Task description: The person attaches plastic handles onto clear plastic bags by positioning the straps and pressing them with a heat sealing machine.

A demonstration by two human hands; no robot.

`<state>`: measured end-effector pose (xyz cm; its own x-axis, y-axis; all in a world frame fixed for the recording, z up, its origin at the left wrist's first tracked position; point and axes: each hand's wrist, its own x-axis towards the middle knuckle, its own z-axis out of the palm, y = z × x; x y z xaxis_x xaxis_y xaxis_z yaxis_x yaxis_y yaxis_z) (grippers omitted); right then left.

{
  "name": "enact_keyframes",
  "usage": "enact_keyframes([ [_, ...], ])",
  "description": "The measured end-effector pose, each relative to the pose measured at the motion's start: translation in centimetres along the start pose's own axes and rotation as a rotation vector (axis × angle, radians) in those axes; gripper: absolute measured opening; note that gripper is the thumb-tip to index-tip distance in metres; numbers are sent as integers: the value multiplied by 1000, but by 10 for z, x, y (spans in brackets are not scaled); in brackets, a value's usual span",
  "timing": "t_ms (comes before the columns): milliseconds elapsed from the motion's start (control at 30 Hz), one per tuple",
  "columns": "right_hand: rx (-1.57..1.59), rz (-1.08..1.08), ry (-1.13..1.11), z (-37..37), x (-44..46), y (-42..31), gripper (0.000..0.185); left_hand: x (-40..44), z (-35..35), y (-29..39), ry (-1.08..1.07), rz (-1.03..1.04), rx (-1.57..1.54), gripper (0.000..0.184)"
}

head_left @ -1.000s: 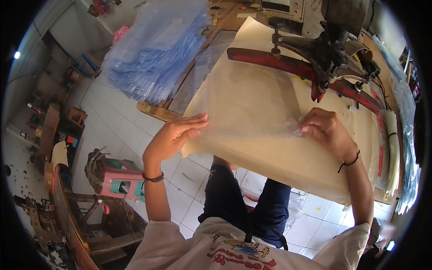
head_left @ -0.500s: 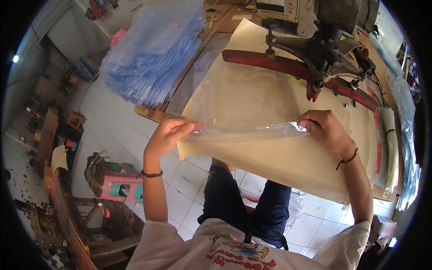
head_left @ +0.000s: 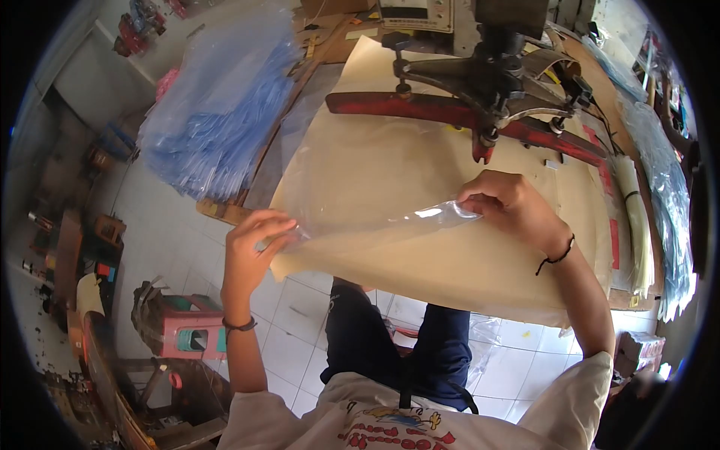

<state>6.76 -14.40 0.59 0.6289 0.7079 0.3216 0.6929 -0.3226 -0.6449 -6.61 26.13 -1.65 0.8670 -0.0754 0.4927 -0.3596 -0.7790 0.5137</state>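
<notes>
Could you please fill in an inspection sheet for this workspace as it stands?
Surface: brown sheet spread over the wooden table, beneath a red-barred machine.
Job's things: clear film lying on the brown sheet, near edge partly lifted.
Clutter: bluish plastic pile at left; tied pale bundle at right.
Grips: right grip pinches the film's near right corner; left grip touches its left side, firmness unclear.
Cables: thin dark line right of the machine, possibly one.
Surroundings: tiled floor, pink stool.
</notes>
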Motion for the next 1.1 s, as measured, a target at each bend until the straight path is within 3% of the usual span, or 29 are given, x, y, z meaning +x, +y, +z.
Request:
enact_keyframes([
  [233,-143,-134,61,-6,0,-10,14,-7,2,9,-19,65,314,43],
  [467,-184,-132,45,-2,-5,-4,16,-16,8,5,-34,12,375,46],
  [567,-145,-13,39,-3,-3,-13,14,-19,14,-11,59,-1,325,46],
  [600,-128,-10,57,-2,-2,-14,14,-15,16,-13,91,-96,235,45],
  [767,-38,41,58,-4,-2,-19,16,16,13,-8,160,61,235,42],
  [867,-190,-184,48,0,-2,-8,15,12,11,-7,62,94,248,38],
  [967,-175,-128,49,1,-3,-9,13,7,10,-12,54,190,172,33],
  [1100,-153,-132,54,3,-3,-7,11,6,11,10,111,104,87,22],
])
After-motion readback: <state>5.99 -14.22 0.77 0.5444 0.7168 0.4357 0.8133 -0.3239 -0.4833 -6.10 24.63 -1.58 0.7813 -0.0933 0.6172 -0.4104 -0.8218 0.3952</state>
